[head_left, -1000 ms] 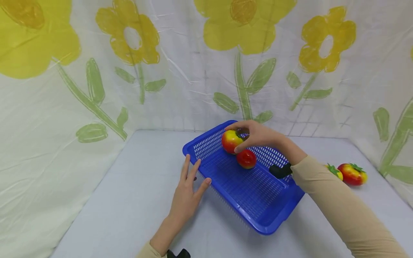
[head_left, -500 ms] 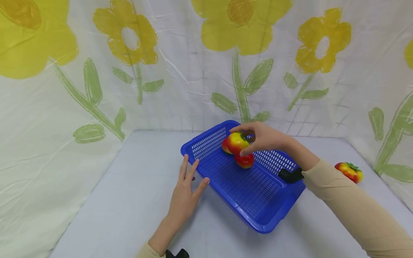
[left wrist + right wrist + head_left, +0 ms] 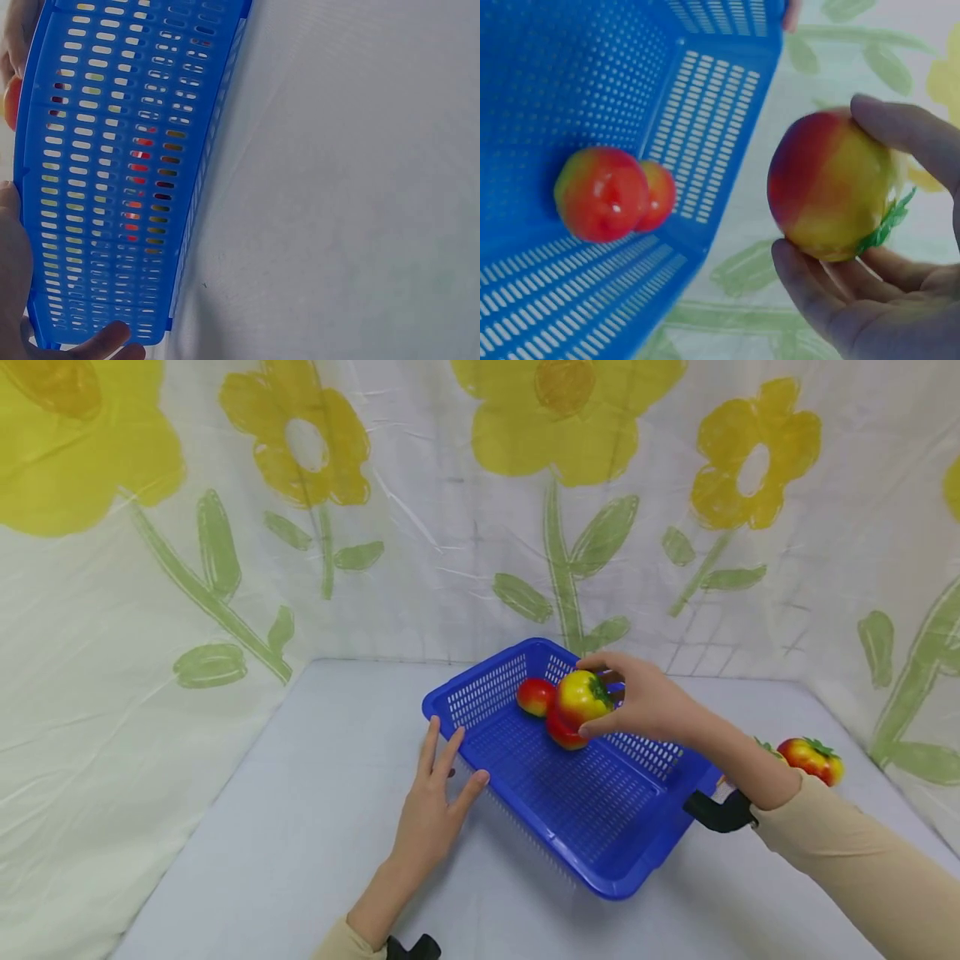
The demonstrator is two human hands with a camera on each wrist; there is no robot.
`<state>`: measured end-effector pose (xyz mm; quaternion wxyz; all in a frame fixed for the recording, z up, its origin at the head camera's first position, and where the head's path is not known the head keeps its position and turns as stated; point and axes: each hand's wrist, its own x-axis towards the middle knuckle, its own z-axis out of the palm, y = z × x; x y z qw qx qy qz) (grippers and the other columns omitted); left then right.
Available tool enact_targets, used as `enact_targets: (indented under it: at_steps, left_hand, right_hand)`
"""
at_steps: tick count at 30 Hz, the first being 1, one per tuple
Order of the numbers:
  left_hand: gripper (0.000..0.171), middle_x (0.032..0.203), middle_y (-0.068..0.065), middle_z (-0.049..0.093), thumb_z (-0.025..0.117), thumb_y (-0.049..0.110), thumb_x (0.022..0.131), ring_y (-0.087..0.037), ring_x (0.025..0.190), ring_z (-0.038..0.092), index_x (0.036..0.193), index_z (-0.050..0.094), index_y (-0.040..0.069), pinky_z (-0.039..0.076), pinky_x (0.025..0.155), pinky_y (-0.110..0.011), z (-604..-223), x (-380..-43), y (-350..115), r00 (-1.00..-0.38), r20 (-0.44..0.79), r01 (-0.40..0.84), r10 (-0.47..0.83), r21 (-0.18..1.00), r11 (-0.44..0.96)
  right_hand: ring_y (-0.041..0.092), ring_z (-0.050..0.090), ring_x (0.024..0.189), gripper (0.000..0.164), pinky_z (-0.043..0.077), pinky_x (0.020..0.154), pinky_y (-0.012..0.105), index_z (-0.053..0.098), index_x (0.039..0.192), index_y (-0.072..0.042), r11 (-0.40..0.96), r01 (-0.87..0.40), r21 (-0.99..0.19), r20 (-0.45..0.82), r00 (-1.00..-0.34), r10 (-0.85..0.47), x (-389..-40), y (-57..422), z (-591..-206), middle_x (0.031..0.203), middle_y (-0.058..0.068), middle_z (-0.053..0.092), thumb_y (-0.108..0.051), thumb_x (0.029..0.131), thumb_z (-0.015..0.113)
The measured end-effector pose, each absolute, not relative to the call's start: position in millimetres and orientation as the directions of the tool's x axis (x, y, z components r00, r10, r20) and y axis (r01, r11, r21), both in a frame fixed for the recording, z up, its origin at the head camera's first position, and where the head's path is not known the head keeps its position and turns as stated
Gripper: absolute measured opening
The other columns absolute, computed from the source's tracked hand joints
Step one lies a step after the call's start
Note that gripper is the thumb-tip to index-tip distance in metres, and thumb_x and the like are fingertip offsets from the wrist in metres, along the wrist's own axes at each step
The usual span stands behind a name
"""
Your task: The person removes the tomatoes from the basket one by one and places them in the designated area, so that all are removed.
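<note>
In the head view my right hand (image 3: pixel 648 697) holds a round red-and-yellow fruit (image 3: pixel 583 697) with a green leafy cap, over the back of a blue plastic basket (image 3: pixel 547 837). Thumb and fingertips grip the fruit (image 3: pixel 832 184) from opposite sides in the right wrist view, well above the basket. Inside lie two more red fruits, one (image 3: pixel 536 696) at the back left and the other (image 3: pixel 564 733) partly hidden behind the held one. My left hand (image 3: pixel 429 814) rests with spread, fairly straight fingers against the basket's left rim; the left wrist view shows its fingertips (image 3: pixel 112 337) at the slotted wall.
On the table (image 3: pixel 322 777), right of the basket, lies a red-and-yellow fruit (image 3: pixel 810 760) with a green cap. Another fruit (image 3: pixel 772 753) beside it is mostly covered by my right forearm. A flower-printed white sheet (image 3: pixel 420 568) hangs behind the table.
My right hand has moved right and away from the basket's back left corner with the fruit, so the red fruit there now shows. My left hand and the basket look still.
</note>
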<state>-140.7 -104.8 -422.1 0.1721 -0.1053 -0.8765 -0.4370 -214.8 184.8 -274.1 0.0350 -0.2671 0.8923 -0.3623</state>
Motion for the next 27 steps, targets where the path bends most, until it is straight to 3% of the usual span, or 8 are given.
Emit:
enact_targets:
  at_steps: [12,16,23,27]
  left_hand:
    - [0.067,0.164,0.006,0.005,0.058,0.049,0.097,-0.026,0.111,0.060,0.155,0.032,0.027,0.052,0.076,-0.037,-421.6,-139.7,-104.9,-0.919,0.393,0.330,0.031,0.725,0.604]
    - [0.068,0.164,0.006,0.005,0.058,0.049,0.097,-0.027,0.111,0.060,0.155,0.034,0.024,0.053,0.075,-0.037,-421.7,-140.2,-104.4,-0.918,0.396,0.334,0.031,0.727,0.601]
    - [0.068,0.164,0.005,0.005,0.057,0.049,0.097,-0.026,0.110,0.060,0.155,0.034,0.021,0.052,0.073,-0.036,-422.1,-140.8,-103.7,-0.917,0.397,0.334,0.034,0.720,0.608]
    - [0.067,0.164,0.007,0.004,0.057,0.049,0.097,-0.026,0.110,0.060,0.155,0.034,0.023,0.052,0.073,-0.036,-421.6,-140.6,-104.1,-0.920,0.390,0.325,0.030,0.721,0.611]
  right_hand:
    - [0.032,0.056,0.113,0.080,0.052,0.084,0.049,0.049,0.143,-0.017,0.666,-0.373,-0.646,0.163,-0.920,-0.357,-177.6,219.3,-269.9,0.131,0.008,0.055,-0.035,0.074,0.088]
    - [0.034,0.054,0.115,0.081,0.051,0.086,0.050,0.048,0.145,-0.018,0.671,-0.358,-0.649,0.197,-0.931,-0.306,-164.7,234.9,-270.2,0.134,0.008,0.054,-0.035,0.076,0.087]
    - [0.039,0.055,0.117,0.078,0.048,0.077,0.016,0.048,0.146,-0.019,0.678,-0.266,-0.686,0.196,-0.964,-0.181,-141.7,261.4,-277.2,0.138,0.010,0.050,-0.031,0.079,0.085]
    - [0.045,0.054,0.115,0.076,0.053,0.071,0.023,0.046,0.148,-0.018,0.650,-0.224,-0.726,0.169,-0.975,-0.147,-134.0,274.4,-283.9,0.139,0.014,0.047,-0.030,0.082,0.082]
